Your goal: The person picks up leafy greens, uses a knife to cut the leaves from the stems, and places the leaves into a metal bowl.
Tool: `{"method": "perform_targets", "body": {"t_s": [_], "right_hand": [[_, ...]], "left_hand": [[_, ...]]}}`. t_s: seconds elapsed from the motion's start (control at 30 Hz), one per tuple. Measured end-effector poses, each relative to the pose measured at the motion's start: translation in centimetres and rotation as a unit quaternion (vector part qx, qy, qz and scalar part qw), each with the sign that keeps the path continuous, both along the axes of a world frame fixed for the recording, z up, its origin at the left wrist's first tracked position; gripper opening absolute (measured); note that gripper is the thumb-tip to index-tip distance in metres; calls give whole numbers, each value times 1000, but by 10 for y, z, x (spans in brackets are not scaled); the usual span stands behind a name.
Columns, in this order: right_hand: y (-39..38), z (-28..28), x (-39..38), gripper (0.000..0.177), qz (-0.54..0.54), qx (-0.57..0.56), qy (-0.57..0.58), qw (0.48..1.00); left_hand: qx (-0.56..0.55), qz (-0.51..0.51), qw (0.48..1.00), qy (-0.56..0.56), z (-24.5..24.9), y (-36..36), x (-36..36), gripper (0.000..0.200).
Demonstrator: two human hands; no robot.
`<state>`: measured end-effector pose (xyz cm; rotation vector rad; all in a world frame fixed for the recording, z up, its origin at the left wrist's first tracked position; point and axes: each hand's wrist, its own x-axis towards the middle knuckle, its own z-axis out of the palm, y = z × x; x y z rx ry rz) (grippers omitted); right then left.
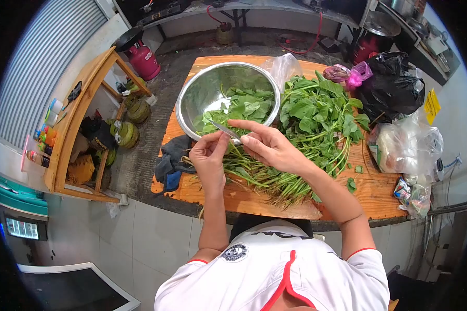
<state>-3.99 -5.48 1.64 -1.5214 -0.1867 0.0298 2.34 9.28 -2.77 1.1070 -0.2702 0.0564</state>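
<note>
My right hand (pixel 267 145) grips a small knife (pixel 224 129), its blade pointing left over the bowl's near rim. Close beside it, the fingers of my left hand (pixel 208 150) are pinched together near the blade; whatever they hold is too small to make out. Just beyond both hands stands a large steel bowl (pixel 197 88), with loose green leaves (pixel 249 103) inside. To its right lies a big heap of leafy greens (pixel 311 109), whose long stems and roots (pixel 275 189) spread toward me, partly under my right forearm.
On the wooden table (pixel 371 192), a dark cloth (pixel 174 158) lies at left. A black plastic bag (pixel 392 85), pink bag (pixel 359 74) and clear bags (pixel 407 145) crowd the right side. A wooden shelf (pixel 83 119) and pink gas cylinder (pixel 142 59) stand at left.
</note>
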Motion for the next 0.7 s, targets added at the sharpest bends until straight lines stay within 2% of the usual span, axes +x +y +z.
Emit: {"method": "perform_targets", "body": {"t_s": [0.33,0.47,0.5,0.53,0.57,0.6,0.67,0.7], "right_hand": [[-2,-4,5,39,7,78,80,994],[-1,-12,12,36,-7,204,133,970],[-1,-3,14,36,-5,260,193,946],[-4,-14,22,36,39,364,194,910],[-6,-20,27,34,45,426,229,874],[-7,-22,30,32,52,487,261,832],[-9,-18,30,30,95,548,278,783],[-10,-20,32,31,121,568,277,765]], "left_hand": [[73,-15,997,-32,7,-3,-5,6],[128,-24,990,-52,8,-1,-7,8],[136,-21,989,-54,9,0,-9,9],[144,-19,988,-57,11,1,-11,9],[197,-32,977,-74,15,9,-13,10],[281,-2,952,-123,19,15,-16,12],[449,32,857,-251,30,24,-23,15],[470,32,834,-287,27,26,-23,15]]}}
